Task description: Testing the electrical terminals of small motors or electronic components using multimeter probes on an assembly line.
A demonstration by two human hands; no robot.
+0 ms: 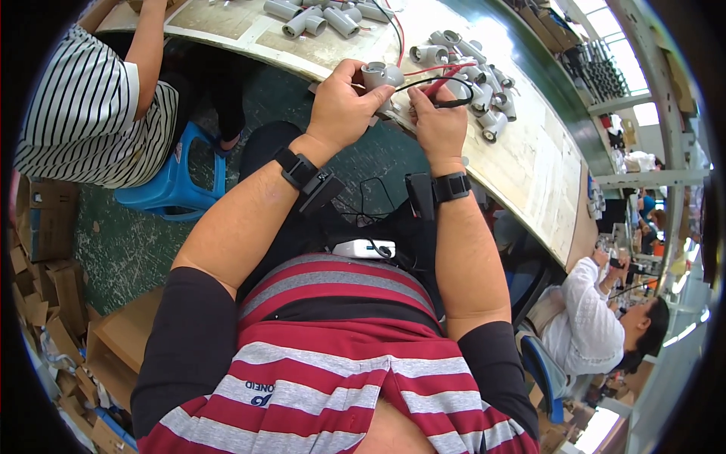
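**Both hands on a grey fitting and its wires at the tabletop edge**

The left hand [342,106] is curled around a grey fitting [380,74], thumb over the top and fingers closed under it, holding it just above the near edge of the tabletop [529,163]. The right hand [439,125] is beside it, fingers pressed together in a pinch on a red wire [439,85] and a black wire [448,103] that loops out to the right of the fitting. The two hands almost touch. Each wrist carries a black strap with a small black box.

More grey fittings lie on the tabletop: one cluster [473,79] just beyond the right hand, another [318,17] farther off near the top edge. A white device [364,248] with a black cable rests on the lap. At left, a person in a striped shirt [83,106] sits on a blue stool [178,181]; cardboard boxes [45,287] are stacked along the floor. At right, a person in white [586,318] sits at the same tabletop.
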